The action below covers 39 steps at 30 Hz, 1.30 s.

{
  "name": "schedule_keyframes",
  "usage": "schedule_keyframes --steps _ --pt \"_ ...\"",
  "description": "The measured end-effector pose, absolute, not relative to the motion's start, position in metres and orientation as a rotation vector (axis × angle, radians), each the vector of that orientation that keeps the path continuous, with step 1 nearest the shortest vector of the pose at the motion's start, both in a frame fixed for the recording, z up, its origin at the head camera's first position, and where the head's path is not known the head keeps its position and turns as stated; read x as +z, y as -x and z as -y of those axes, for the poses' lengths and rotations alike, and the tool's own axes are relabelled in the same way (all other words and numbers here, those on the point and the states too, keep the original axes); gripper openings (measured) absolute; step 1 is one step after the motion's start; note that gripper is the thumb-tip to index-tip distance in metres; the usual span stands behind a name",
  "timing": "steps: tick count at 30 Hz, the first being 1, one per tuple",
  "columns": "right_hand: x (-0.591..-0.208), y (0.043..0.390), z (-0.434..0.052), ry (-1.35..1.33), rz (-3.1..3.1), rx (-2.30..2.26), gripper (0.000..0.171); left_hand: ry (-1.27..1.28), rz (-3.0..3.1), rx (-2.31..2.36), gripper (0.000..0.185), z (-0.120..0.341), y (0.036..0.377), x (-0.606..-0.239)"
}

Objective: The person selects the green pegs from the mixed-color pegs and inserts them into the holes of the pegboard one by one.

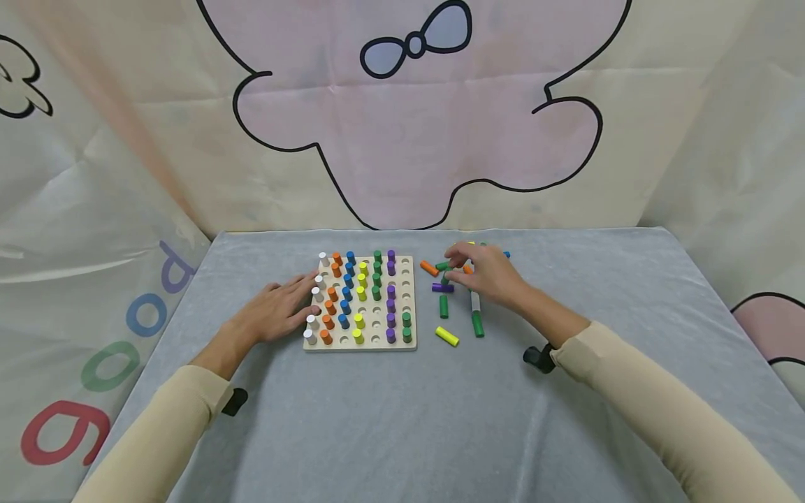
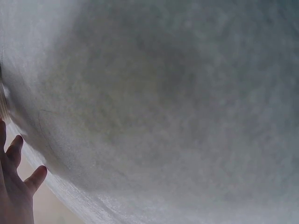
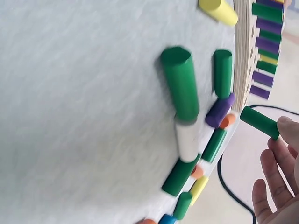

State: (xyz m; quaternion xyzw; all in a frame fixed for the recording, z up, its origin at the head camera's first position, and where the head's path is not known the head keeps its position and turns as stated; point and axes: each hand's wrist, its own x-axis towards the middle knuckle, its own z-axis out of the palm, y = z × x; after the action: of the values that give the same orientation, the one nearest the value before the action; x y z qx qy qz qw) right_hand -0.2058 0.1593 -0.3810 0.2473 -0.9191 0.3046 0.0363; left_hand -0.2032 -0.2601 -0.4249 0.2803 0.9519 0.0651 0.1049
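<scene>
Green cylindrical peg (image 3: pixel 260 122) held off grey cloth-covered desk (image 1: pixel 377 426), right of pale square wooden pegboard (image 1: pixel 371 349). Right hand (image 1: pixel 493 276) pinching it between thumb and fingertips, above loose coloured pegs (image 1: pixel 444 307). Left hand (image 1: pixel 277 312) at board's left edge, fingers spread. White, orange, blue, yellow, green, purple pegs (image 1: pixel 391 307) upright in board. Loose yellow cylindrical peg (image 1: pixel 447 336) lies nearest person.
</scene>
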Motion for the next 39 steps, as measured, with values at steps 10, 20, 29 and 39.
schedule_keyframes --steps 10,20,29,39 --pt "-0.381 0.197 -0.137 -0.844 2.823 0.958 0.035 -0.821 -2.807 0.200 0.075 0.260 0.203 -0.426" --pt "-0.383 0.193 -0.115 -0.925 2.813 0.985 0.034 -0.835 -2.811 0.199 0.073 0.261 0.204 -0.425" --pt "-0.388 0.188 -0.104 -0.982 2.824 0.987 0.031 -0.856 -2.822 0.208 0.071 0.261 0.203 -0.426" --pt "-0.388 0.185 -0.096 -0.985 2.876 0.905 0.032 -0.862 -2.826 0.212 0.070 0.260 0.203 -0.426"
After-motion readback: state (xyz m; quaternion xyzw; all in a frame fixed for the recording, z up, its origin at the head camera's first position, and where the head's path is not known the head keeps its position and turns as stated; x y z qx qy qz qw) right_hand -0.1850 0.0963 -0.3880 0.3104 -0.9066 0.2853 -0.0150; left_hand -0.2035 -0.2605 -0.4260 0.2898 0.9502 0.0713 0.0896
